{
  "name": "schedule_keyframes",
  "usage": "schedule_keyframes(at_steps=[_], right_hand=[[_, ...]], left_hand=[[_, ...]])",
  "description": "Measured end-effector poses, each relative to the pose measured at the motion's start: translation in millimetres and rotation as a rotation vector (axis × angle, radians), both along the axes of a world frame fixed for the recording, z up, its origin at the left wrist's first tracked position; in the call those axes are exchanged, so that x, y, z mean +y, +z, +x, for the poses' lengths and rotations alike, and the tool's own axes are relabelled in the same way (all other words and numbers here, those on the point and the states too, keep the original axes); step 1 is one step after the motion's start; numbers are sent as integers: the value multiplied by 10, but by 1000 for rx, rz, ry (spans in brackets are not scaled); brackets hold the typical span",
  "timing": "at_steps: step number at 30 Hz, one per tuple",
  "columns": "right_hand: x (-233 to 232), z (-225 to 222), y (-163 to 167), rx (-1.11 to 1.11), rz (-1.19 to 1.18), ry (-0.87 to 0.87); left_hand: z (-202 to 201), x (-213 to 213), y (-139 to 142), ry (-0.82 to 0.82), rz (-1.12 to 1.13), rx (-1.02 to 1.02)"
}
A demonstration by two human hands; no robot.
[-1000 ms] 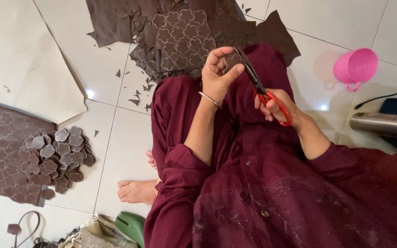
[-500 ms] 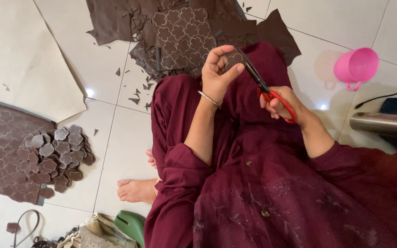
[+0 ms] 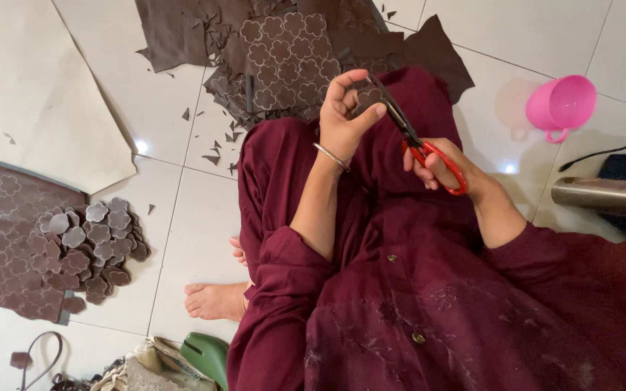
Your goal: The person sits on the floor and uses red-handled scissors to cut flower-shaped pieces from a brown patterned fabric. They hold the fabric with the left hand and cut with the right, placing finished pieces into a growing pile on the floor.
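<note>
Your left hand [image 3: 348,116] has turned the small brown cut-out [image 3: 366,95] pinched in its fingertips above your lap, while your right hand [image 3: 440,165], closed on the red-handled scissors [image 3: 420,141], keeps trimming its edge (finished pieces [image 3: 92,242] are piled by the floor's left edge).

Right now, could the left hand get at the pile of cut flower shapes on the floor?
Probably yes, but not freely: the left hand is pinching a small brown piece against the scissors. The pile lies on its side, with bare tile between.
</note>
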State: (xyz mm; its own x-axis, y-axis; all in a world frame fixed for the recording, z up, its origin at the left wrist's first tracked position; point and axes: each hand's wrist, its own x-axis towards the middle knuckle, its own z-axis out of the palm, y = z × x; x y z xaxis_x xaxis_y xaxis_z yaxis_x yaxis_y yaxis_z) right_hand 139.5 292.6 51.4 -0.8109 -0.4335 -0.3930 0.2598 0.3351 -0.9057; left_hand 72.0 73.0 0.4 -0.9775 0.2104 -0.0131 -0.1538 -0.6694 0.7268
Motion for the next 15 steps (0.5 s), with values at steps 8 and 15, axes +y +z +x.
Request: schedule_keyframes(at_steps=[8,15], right_hand=[[-29,73,-164,-33,-71,-71],[-90,129,-178,15,-79,-92]], left_hand=[[15,8,-28,13,-2,-1],[4,18,-64,16,4,-4]])
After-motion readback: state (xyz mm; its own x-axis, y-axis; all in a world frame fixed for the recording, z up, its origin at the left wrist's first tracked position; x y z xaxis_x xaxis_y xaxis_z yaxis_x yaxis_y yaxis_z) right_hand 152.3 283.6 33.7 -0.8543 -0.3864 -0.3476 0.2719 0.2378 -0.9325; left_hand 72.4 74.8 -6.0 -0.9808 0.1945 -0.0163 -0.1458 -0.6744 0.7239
